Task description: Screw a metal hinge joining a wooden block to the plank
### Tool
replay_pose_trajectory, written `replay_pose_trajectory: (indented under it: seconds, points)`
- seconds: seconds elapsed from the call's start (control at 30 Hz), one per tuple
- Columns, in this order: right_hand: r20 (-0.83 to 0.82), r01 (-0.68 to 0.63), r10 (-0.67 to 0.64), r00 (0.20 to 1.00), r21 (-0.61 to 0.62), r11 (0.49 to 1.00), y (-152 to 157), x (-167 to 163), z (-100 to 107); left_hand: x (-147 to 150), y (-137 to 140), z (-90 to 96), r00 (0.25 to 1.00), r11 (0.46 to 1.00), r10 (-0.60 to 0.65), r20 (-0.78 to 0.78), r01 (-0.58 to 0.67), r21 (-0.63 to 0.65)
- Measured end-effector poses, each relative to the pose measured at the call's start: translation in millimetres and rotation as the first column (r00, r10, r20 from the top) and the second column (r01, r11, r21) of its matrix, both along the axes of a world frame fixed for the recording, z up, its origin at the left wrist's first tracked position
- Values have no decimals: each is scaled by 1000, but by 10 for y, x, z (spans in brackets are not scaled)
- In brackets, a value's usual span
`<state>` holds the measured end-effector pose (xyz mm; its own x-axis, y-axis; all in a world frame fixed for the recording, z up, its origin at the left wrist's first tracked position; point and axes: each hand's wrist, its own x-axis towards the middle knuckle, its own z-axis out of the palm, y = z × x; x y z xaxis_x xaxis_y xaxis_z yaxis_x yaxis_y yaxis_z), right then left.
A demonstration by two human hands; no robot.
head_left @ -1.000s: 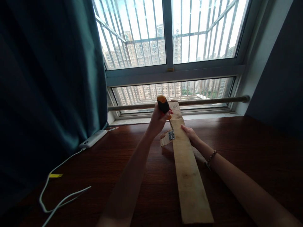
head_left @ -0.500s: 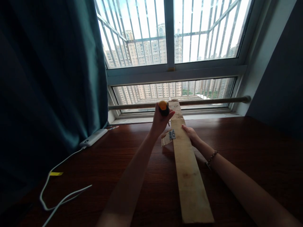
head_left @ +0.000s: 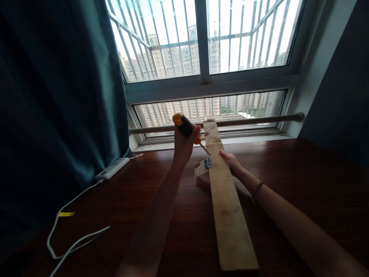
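Note:
My left hand (head_left: 183, 148) is wrapped round the yellow and black handle of a screwdriver (head_left: 186, 126). The tool slants down to the right, its tip just above a small metal hinge (head_left: 208, 162); whether it touches anything I cannot tell. The hinge lies across the left edge of a long wooden board (head_left: 227, 207) and a short wood piece (head_left: 201, 168) beside it. On the board's right edge my right hand (head_left: 232, 161) is closed, thumb on top, its other fingers mostly hidden down the side.
A dark red-brown wooden table (head_left: 288, 184) carries the board. To the left are a white power strip (head_left: 113, 169), its white cable (head_left: 53, 231) and a yellow strip (head_left: 67, 214). A blue curtain (head_left: 72, 96) hangs at left. Beyond stand a rail (head_left: 259, 120) and a barred window.
My left hand has tilted the screwdriver: its handle has swung left and up, and the shaft now shows, angled toward the hinge. My right hand keeps its hold on the board.

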<state>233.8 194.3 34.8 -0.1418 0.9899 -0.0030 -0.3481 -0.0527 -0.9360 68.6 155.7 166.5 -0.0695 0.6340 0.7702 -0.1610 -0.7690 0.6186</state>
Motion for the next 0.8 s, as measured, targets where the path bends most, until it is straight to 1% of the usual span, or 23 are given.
replay_pose_trajectory:
  seconds: [0.27, 0.6, 0.8]
  points:
    - [21, 7, -7, 1000, 1, 1000, -2, -2, 9, 101, 64, -121, 998, 999, 11, -60, -13, -29]
    - [9, -3, 3, 1000, 20, 1000, 28, 14, -30, 77, 11, -79, 996, 998, 51, -68, -53, -16]
    - [17, -62, 60, 998, 103, 993, 36, 27, -55, 94, -3, -84, 997, 999, 48, -68, -50, -18]
